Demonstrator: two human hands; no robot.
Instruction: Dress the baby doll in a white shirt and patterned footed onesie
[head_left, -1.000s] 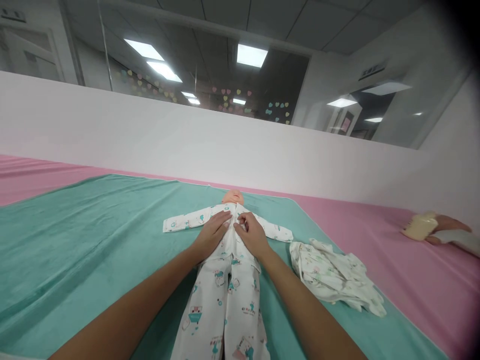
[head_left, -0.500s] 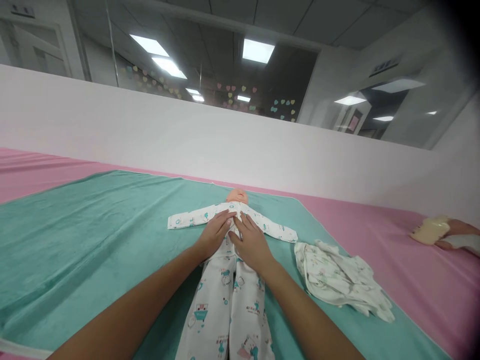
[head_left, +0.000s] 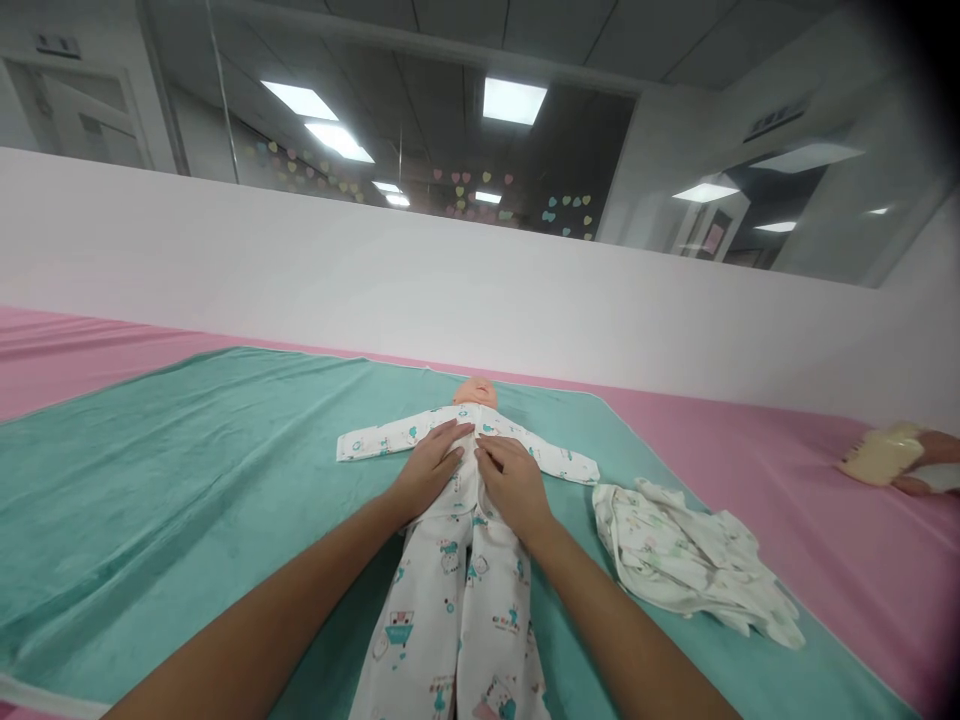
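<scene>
Patterned shirt [head_left: 466, 488] lies under the open left hand [head_left: 430, 470] and the curled right hand [head_left: 516, 486], whose grip is unclear.

Looked like a childcare training room, judging by a dressed baby doll [head_left: 465, 500], glass panel [head_left: 540, 150], heart stickers [head_left: 466, 178] and ceiling lights [head_left: 514, 101].

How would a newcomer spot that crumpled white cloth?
Start with the big green blanket. To the right of the doll lying on it is the white cloth. It's bunched in a heap, while the doll's outfit has sleeves spread wide.
</scene>
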